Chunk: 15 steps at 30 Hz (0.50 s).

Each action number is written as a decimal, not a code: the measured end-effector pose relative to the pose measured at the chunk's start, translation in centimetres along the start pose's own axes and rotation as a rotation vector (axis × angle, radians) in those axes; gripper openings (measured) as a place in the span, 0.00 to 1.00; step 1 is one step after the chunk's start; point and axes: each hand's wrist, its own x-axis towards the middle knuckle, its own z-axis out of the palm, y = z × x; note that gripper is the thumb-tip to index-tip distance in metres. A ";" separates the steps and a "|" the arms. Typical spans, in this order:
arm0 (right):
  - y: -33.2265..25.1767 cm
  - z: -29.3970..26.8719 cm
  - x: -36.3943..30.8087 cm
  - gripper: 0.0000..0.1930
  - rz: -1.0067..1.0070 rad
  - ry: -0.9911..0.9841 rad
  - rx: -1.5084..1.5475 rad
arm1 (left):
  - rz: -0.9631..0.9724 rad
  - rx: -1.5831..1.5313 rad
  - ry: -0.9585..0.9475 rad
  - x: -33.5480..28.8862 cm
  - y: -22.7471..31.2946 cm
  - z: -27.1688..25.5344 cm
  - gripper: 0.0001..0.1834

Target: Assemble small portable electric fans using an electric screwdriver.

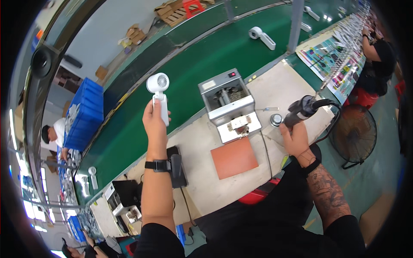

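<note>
While left hand holds white fan, fingers partly hidden.

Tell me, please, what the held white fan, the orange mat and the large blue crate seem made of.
White fan: probably plastic, smooth with a soft sheen.
Orange mat: maybe rubber or leatherette, flat, evenly matte.
Large blue crate: likely plastic, smooth, stiff, evenly coloured walls.

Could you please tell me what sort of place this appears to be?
Most likely a factory assembly line: small white handheld fans lie spaced along a long green belt, a grey bench machine stands on the worktable, and another person is at a station further along.
</note>
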 end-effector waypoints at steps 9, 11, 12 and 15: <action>-0.7 0.7 -2.0 0.17 -0.031 0.042 -0.013 | -0.148 -0.752 -0.038 -8.7 1.5 -4.0 0.20; -0.7 0.7 -2.5 0.17 -0.044 0.038 0.000 | -0.121 -0.755 -0.040 -9.5 1.7 -3.9 0.19; -0.8 0.8 -2.6 0.17 -0.051 0.038 0.024 | -0.108 -0.772 -0.054 -9.8 1.7 -4.0 0.18; -1.0 0.5 -2.8 0.18 -0.049 0.007 -0.004 | -0.084 -0.733 -0.053 -10.7 2.0 -3.8 0.16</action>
